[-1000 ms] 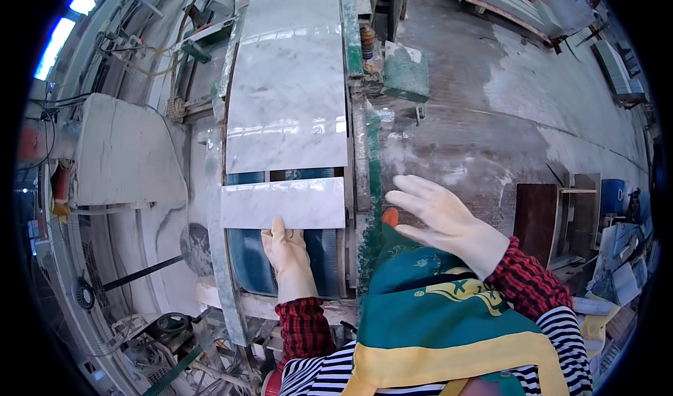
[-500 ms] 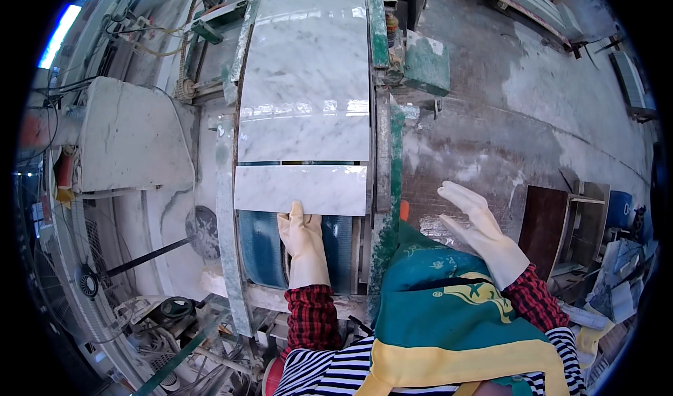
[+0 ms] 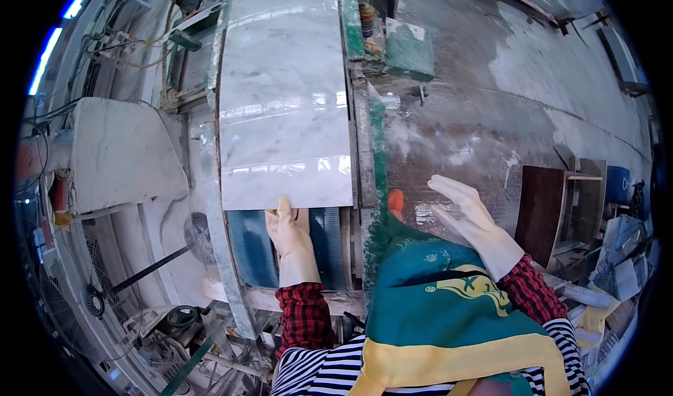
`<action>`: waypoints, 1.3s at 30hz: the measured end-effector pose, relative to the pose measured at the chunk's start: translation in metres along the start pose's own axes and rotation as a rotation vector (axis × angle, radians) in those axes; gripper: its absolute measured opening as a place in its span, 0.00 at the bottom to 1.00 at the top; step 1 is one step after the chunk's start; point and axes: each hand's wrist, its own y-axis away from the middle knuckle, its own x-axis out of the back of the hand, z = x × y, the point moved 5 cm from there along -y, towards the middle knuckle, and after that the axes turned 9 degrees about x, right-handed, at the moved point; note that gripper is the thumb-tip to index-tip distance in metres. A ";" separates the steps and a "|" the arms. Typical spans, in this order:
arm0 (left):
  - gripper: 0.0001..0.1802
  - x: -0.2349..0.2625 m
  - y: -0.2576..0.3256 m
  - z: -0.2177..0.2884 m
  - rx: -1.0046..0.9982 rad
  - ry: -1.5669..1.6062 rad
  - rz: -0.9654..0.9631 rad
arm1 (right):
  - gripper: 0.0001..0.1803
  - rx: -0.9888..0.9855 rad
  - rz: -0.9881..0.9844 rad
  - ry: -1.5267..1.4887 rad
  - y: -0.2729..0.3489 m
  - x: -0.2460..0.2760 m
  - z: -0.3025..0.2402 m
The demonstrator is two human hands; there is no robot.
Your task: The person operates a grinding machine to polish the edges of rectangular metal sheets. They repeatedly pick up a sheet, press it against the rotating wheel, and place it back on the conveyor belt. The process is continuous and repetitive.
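Observation:
A glossy white marble slab (image 3: 286,66) with grey veins lies along the conveyor in front of me. My left hand (image 3: 291,242), in a cream rubber glove, is at the middle of the slab's near edge. Its thumb lies on top while the fingers curl at the edge, partly hidden below it. Under this hand show the blue conveyor belts (image 3: 327,245). My right hand (image 3: 470,217), gloved alike, is held out to the right of the conveyor with fingers stretched and nothing in it.
Green-painted rails (image 3: 377,157) flank the conveyor. A green box (image 3: 409,51) juts out at its right. Further right stands a brown cabinet (image 3: 540,206), with stacked offcuts (image 3: 620,273) near it. Machinery, a pale board (image 3: 126,157) and cables fill the left side. The floor (image 3: 463,115) looks wet.
The gap that crossed the marble between a narrow near strip and the long slab no longer shows. My left hand stays at the near edge; the view has shifted slightly.

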 end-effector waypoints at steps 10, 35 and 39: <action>0.20 0.000 0.008 0.038 0.164 -0.885 0.255 | 0.23 -0.032 -0.035 -0.071 0.010 0.000 0.003; 0.19 0.000 0.024 0.026 0.073 -0.845 0.009 | 0.23 -0.151 0.256 0.050 0.152 0.033 0.115; 0.21 0.024 0.019 0.027 -0.066 -0.991 0.038 | 0.22 -0.566 0.552 -0.027 0.297 0.067 0.184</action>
